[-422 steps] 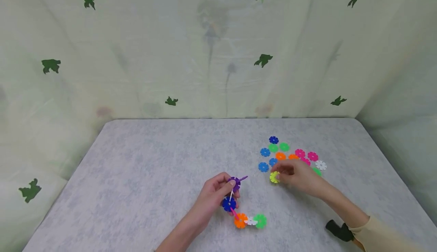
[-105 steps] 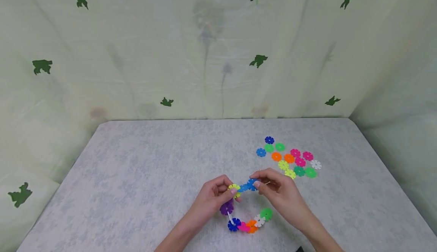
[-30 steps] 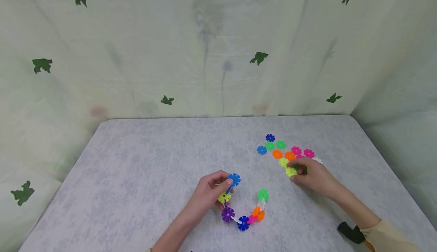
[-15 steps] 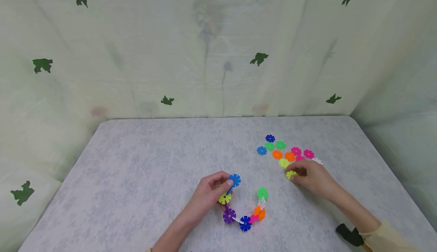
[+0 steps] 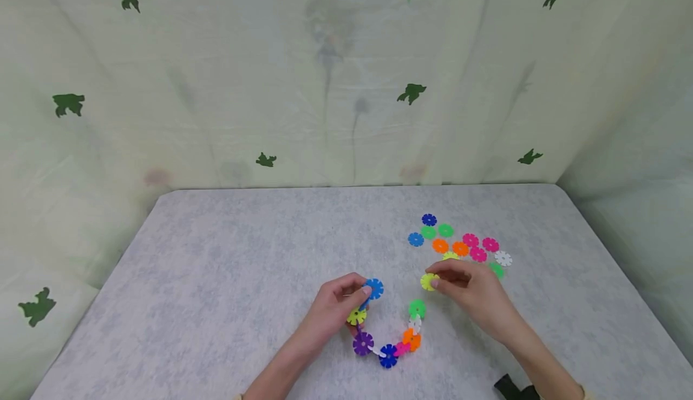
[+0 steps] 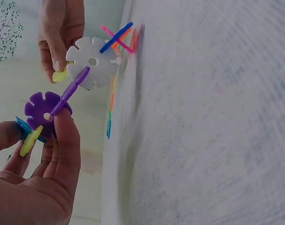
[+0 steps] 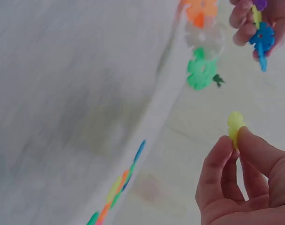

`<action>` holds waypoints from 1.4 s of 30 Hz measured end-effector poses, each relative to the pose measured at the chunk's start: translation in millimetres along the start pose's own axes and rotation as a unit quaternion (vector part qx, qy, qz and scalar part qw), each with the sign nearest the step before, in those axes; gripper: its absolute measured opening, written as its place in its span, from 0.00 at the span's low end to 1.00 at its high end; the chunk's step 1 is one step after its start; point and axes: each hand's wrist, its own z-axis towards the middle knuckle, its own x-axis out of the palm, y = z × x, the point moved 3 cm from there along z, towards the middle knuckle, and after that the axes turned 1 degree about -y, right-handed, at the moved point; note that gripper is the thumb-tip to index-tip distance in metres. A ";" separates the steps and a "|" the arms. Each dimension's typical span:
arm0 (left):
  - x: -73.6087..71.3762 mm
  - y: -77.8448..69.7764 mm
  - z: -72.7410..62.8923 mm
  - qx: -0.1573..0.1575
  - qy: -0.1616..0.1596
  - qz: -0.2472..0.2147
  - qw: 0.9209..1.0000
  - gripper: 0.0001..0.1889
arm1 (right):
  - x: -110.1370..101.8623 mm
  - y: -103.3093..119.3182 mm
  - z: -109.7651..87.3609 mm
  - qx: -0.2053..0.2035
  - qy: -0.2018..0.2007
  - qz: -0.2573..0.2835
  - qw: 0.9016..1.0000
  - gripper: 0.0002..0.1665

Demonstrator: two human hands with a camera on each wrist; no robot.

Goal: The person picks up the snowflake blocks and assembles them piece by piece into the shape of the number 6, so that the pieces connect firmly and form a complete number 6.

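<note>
My left hand pinches the blue end disc of a chain of slotted, flower-shaped plastic discs. From there the chain curves down and round through a yellow disc, a purple disc, a dark blue disc, pink and orange ones, to a white disc and a green disc. Between thumb and fingers, my right hand pinches a loose yellow disc. In the right wrist view this yellow disc is seen nearly edge-on, apart from the chain.
Several loose discs lie flat at the right of the grey table, among them a dark blue disc, a pink disc and a white disc. My right hand hides part of this group. A black object shows beside my right forearm.
Over the last second, my right hand picks the yellow disc from the group and brings it left. My left hand stays nearly still. Since the oldest frame, the chain has gained yellow and blue discs.
</note>
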 end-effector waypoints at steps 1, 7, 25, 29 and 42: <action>0.3 0.0 -0.1 -0.001 0.000 0.002 1.000 0.13 | 3.2 2.2 -1.2 0.000 -0.002 0.011 1.000 0.11; 2.6 -0.8 -0.3 0.002 0.003 0.015 1.000 0.13 | 19.4 14.9 -8.5 -0.003 -0.004 0.082 0.997 0.11; 7.9 -1.5 -2.3 0.008 0.022 -0.013 1.000 0.14 | 46.1 24.8 -8.8 -0.001 -0.023 0.111 0.994 0.10; 8.9 -0.6 -2.3 0.005 0.021 -0.031 0.999 0.16 | 48.4 26.2 -9.1 -0.005 -0.038 0.093 0.995 0.10; 12.6 0.0 -2.9 0.005 0.016 -0.080 0.997 0.15 | 53.9 29.2 -13.8 -0.056 -0.051 0.088 0.993 0.13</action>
